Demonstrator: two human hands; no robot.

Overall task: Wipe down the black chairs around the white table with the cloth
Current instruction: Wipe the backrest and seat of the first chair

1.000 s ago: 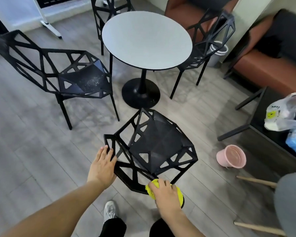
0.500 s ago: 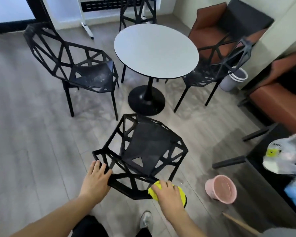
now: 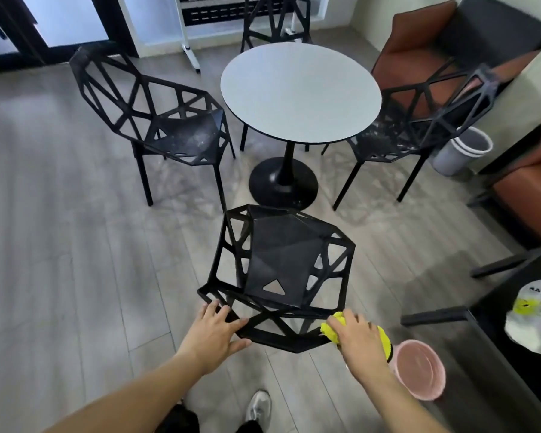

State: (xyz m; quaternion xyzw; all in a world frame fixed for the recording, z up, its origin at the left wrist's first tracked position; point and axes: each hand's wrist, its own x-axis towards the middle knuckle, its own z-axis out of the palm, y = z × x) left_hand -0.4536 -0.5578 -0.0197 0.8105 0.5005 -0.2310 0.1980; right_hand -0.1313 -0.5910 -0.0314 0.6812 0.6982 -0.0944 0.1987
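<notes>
A black lattice chair (image 3: 280,264) stands just in front of me, its backrest top nearest to me. My left hand (image 3: 214,331) rests on the left part of that top rail, fingers spread over it. My right hand (image 3: 358,340) presses a yellow cloth (image 3: 331,326) against the right end of the rail, fingers curled over the cloth. Beyond stands the round white table (image 3: 300,92) on a black pedestal. A dusty black chair (image 3: 156,120) is at its left, another (image 3: 419,120) at its right, and a third (image 3: 277,20) behind it.
A pink bucket (image 3: 419,368) sits on the floor right beside my right hand. A grey bin (image 3: 461,151) stands by the wall at right. Orange and dark sofas (image 3: 531,189) line the right side, and a dark low table (image 3: 512,323) holds a plastic bag (image 3: 534,317).
My view has lifted and pulled back, showing more of the room. My right hand with the cloth has slid rightward along the chair's top rail; my left hand stays on the rail.
</notes>
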